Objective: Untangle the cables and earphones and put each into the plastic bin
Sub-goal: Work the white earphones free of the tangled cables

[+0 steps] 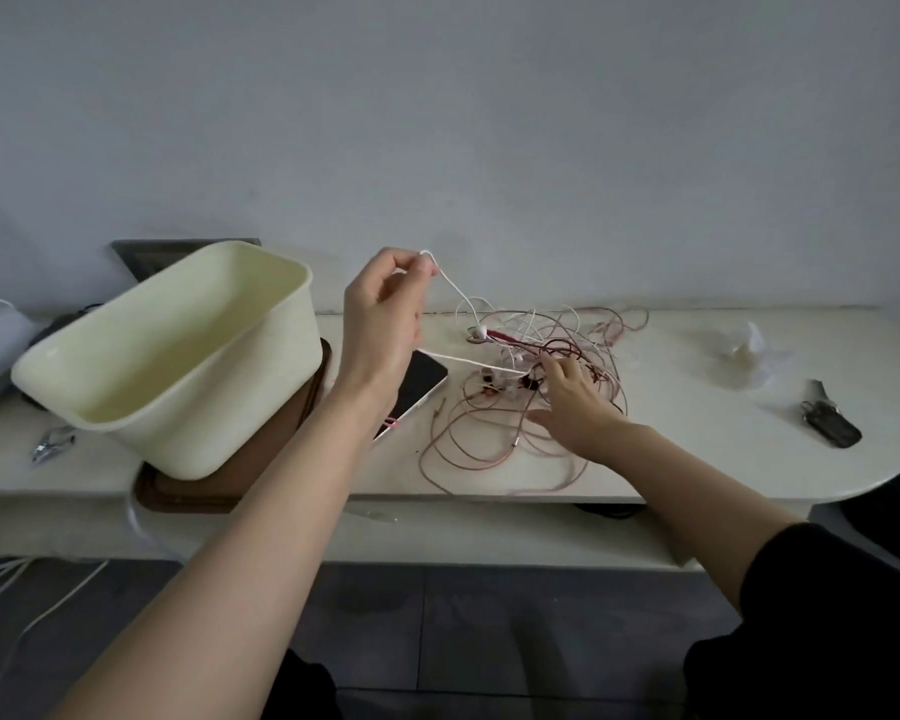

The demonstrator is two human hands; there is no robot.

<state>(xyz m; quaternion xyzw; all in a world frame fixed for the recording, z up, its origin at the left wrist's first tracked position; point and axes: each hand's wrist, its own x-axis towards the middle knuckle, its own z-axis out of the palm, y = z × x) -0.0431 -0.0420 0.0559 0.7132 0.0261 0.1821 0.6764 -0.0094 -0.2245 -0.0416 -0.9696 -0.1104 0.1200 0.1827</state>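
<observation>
**Two hands on one limp snarl**

At left the cream plastic bin (214, 423) sits tilted, nothing visible inside. Raised, the left hand (385, 314) pinches a thin white cable (455, 289) running down into the tangle (557, 345) mid-table. The right hand (578, 402) lies spread on that heap, pinning it. The cords look light, soft and snag-prone, so they are better held near plugs or buds, I'd judge. Pale table (697, 454), grey wall (489, 122) behind.

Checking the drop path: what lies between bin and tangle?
Head view: a phone lies there, with the left hand above it pinching a white cable.
</observation>
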